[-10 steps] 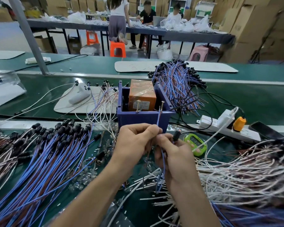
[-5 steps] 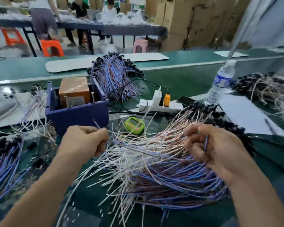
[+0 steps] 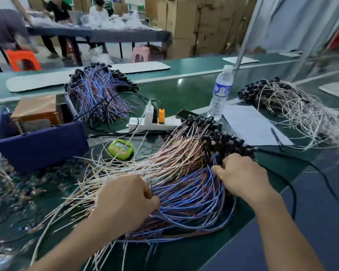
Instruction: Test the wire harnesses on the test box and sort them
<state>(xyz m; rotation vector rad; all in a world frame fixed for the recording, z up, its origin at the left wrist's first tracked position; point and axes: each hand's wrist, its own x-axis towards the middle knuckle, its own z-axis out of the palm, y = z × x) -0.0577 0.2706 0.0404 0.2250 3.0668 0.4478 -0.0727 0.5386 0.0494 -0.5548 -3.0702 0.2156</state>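
Note:
A big pile of wire harnesses [image 3: 184, 169], with blue, pinkish and white wires and black connectors, lies fanned across the green bench in front of me. My left hand [image 3: 125, 200] rests as a fist on the pile's near left side and pinches a thin wire harness [image 3: 150, 187] between its fingers. At the black connector end, my right hand [image 3: 243, 177] curls its fingers into the wires. The blue test box [image 3: 37, 145], with an orange-brown block inside, stands to the left, apart from both hands.
A blue harness pile [image 3: 98, 94] lies behind the box and a white one [image 3: 301, 110] at the far right. A green timer [image 3: 121, 146], power strip [image 3: 155, 123], water bottle [image 3: 221, 92], and paper [image 3: 250, 124] with a pen [image 3: 276, 137] are nearby. People work at a far table.
Both hands left the front of the test box and moved right over the mixed pile, spreading apart. They have since dropped lower onto the wires.

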